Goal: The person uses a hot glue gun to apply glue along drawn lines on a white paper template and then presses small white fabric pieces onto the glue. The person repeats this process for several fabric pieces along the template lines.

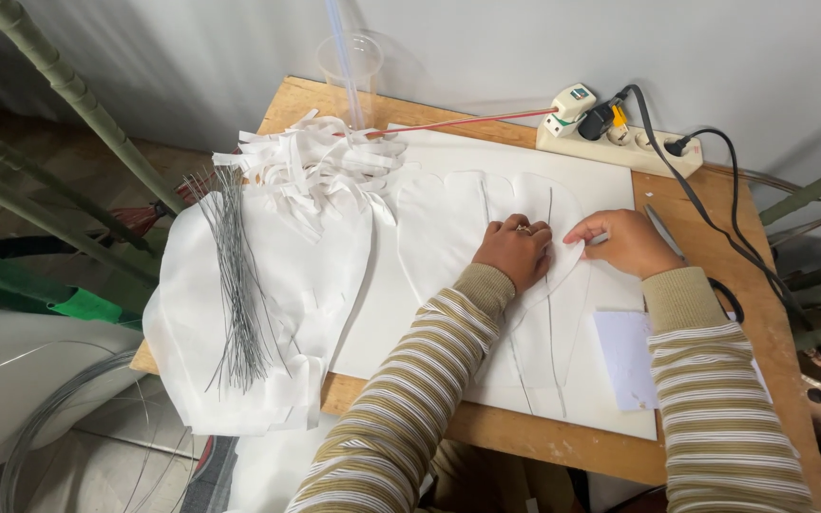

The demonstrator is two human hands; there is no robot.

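As hands (572,247) press, petal (515,275) lengthwise, wire (550,285) along it

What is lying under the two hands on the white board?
Under the left hand and right hand lies a white petal-shaped cutout with thin wires along it, on the white board. The part beneath the palms is covered, so cannot be seen.

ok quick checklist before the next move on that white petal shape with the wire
1. Left hand pressing the white petal piece: ok.
2. Right hand fingertips at the petal's edge: ok.
3. Thin wire lying along the petal: ok.
4. Wire stuck down: cannot tell.
5. Spare wire bundle on the stacked white sheets, close by: ok.
6. Power strip cables apart from the petal: ok.
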